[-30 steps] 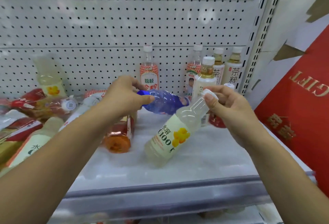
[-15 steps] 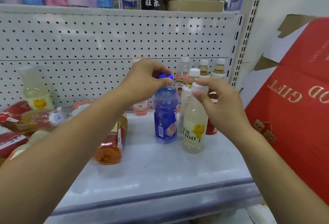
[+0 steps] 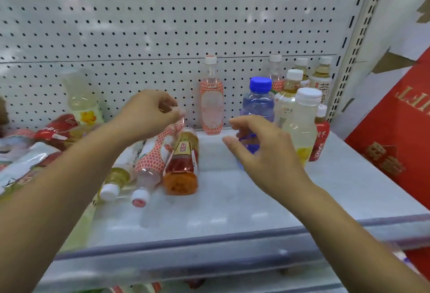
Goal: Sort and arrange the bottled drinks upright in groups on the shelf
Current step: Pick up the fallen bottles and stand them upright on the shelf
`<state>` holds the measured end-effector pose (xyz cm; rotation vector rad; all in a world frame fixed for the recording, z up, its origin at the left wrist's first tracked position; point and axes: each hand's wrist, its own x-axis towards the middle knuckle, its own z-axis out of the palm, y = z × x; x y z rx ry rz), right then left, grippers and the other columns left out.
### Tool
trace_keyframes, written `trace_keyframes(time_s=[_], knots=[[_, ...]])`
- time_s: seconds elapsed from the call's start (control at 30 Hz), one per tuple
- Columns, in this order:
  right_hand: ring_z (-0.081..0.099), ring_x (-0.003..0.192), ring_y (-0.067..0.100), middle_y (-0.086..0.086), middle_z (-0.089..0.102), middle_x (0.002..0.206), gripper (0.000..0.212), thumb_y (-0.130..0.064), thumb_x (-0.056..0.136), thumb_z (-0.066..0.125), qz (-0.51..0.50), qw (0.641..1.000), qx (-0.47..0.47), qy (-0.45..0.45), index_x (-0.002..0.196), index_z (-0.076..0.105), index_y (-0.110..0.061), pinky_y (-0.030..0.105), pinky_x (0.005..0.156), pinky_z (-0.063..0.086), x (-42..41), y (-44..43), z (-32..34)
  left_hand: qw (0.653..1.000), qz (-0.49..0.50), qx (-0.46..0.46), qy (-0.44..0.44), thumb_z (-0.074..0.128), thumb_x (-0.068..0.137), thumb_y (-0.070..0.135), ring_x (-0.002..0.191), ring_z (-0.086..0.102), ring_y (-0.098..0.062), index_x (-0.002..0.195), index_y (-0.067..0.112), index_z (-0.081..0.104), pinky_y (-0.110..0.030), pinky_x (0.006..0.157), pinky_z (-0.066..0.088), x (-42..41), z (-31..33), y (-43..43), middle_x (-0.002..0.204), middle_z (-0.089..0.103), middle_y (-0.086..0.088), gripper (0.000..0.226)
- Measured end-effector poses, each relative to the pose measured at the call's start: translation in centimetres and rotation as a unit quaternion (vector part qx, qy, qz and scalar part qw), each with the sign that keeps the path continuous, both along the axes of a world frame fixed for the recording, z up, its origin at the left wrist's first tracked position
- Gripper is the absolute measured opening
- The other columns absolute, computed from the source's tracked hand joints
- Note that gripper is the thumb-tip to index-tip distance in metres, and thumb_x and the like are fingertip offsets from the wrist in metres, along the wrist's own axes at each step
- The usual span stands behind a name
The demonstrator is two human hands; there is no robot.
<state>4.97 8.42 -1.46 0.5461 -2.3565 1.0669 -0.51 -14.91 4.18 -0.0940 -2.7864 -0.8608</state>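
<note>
While my right hand point(image 3: 263, 153) hovered empty, fingers loose and apart, before the upright blue bottle point(image 3: 258, 104), my left hand point(image 3: 151, 115) curled over the toppled patterned bottle point(image 3: 153, 155) on the shelf point(image 3: 232, 211); gripping or not, I couldn't tell.

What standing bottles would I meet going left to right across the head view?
Pale bottle with yellow flower label, pink-patterned bottle, blue-capped bottle, white-capped pale bottle, small red-labelled bottle.

bare shelf front point(image 3: 232, 218), fallen bottles point(image 3: 179, 164) left
</note>
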Motion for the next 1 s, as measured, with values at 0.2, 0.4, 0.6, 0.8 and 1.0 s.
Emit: trace_keyframes(time_s=[0.2, 0.4, 0.6, 0.8, 1.0], knots=[[0.064, 0.1, 0.015, -0.001, 0.065, 0.12, 0.068, -0.07, 0.091, 0.049, -0.027, 0.962, 0.031, -0.27, 0.139, 0.047, -0.023, 0.036, 0.085, 0.055, -2.7, -7.4, -0.2, 0.989, 0.072, -0.068, -0.109, 0.064, 0.087, 0.061, 0.088, 0.07, -0.024, 0.129, 0.012, 0.06, -0.04, 0.085, 0.057, 2.8, -3.1, -5.3, 0.115, 0.069, -0.01, 0.064], [0.054, 0.103, 0.023, 0.01, 0.058, 0.131, 0.098, -0.085, 0.079, 0.048, -0.084, 0.914, 0.104, -0.383, 0.143, 0.042, -0.011, 0.035, 0.08, 0.047, -4.0, -11.0, -1.4, 0.991, 0.025, -0.087, -0.1, 0.065, 0.084, 0.064, 0.096, 0.067, -0.024, 0.138, 0.023, 0.058, -0.029, 0.076, 0.043, 5.9, -5.4, -5.7, 0.127, 0.067, -0.004, 0.068], [0.059, 0.082, 0.013, -0.002, 0.061, 0.091, 0.06, -0.073, 0.083, 0.06, -0.137, 0.906, 0.046, -0.397, 0.107, 0.057, -0.018, 0.032, 0.069, 0.053, -2.0, -10.5, -2.1, 0.993, -0.035, -0.033, -0.106, 0.067, 0.081, 0.066, 0.123, 0.059, -0.022, 0.159, 0.03, 0.021, -0.034, 0.1, 0.044, 7.6, -8.2, -5.6, 0.141, 0.06, -0.005, 0.097], [0.064, 0.085, 0.013, -0.004, 0.065, 0.093, 0.054, -0.066, 0.086, 0.063, -0.211, 0.919, -0.021, -0.331, 0.112, 0.061, -0.019, 0.031, 0.067, 0.055, 1.6, -9.8, -3.5, 0.996, -0.067, 0.021, -0.055, 0.075, 0.084, 0.045, 0.13, 0.054, -0.025, 0.155, 0.029, 0.034, -0.027, 0.099, 0.042, 8.0, -8.7, -5.5, 0.148, 0.054, -0.002, 0.084], [0.062, 0.083, 0.0, -0.015, 0.062, 0.097, 0.048, -0.062, 0.088, 0.062, -0.257, 0.927, -0.104, -0.252, 0.123, 0.056, -0.029, 0.02, 0.061, 0.047, 5.1, -9.8, -4.4, 0.995, -0.072, 0.06, -0.04, 0.077, 0.082, 0.041, 0.091, 0.066, -0.022, 0.133, 0.025, 0.052, -0.031, 0.071, 0.05, 8.6, -7.9, -6.6, 0.098, 0.069, 0.001, 0.059]])
